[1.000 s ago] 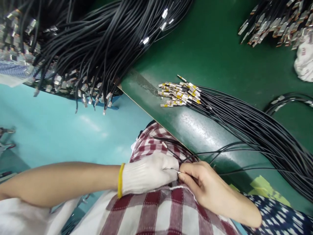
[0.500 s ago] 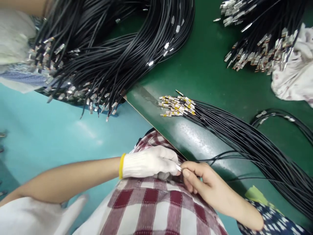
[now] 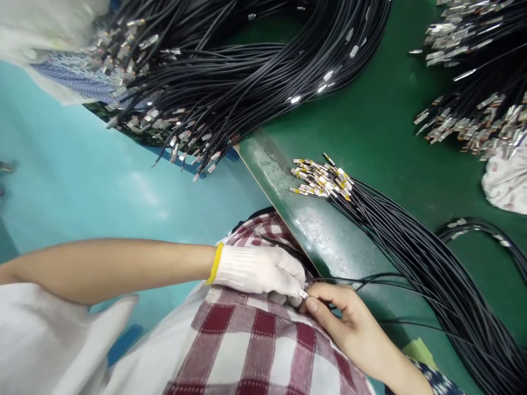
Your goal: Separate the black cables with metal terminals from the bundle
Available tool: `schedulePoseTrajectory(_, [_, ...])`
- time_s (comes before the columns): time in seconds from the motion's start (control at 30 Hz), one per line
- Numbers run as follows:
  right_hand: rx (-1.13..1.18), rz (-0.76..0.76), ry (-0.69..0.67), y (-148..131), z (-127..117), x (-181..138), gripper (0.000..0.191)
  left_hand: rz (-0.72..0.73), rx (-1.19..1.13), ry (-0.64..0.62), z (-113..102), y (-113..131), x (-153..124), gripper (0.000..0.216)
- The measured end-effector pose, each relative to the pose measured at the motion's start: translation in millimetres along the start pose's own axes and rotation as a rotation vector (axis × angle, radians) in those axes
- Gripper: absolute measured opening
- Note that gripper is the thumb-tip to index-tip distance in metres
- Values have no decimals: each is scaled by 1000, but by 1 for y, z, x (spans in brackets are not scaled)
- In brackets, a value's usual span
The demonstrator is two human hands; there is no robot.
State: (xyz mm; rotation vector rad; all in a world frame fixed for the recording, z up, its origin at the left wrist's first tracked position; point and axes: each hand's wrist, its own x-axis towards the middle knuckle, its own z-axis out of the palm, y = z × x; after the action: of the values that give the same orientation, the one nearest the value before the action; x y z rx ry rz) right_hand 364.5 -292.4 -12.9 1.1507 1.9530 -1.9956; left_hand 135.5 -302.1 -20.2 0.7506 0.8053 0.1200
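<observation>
Mostly Ones, One Pair, One Set of Four

Two hands are in view: one gloved left hand (image 3: 259, 271) and one bare right hand (image 3: 343, 312). One metal connector (image 3: 303, 294) shows where their fingertips meet. Black cables lie in four groups: one large bundle (image 3: 255, 77), one middle bundle (image 3: 395, 219) with yellow-marked ends, one upper-right bundle (image 3: 500, 68) with two clusters of ends, and one small looped bundle (image 3: 475, 223). The single cables overlap too much to count. There is one green table (image 3: 391, 142), one white cloth (image 3: 508, 178) and one yellow-green scrap (image 3: 420, 351).
</observation>
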Motion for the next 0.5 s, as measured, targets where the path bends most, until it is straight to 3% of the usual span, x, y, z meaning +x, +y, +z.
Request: schedulePoseTrajectory(0.5, [144,-20,34,-4,9,-4,34,3,-311,-126,2,-24,2,23])
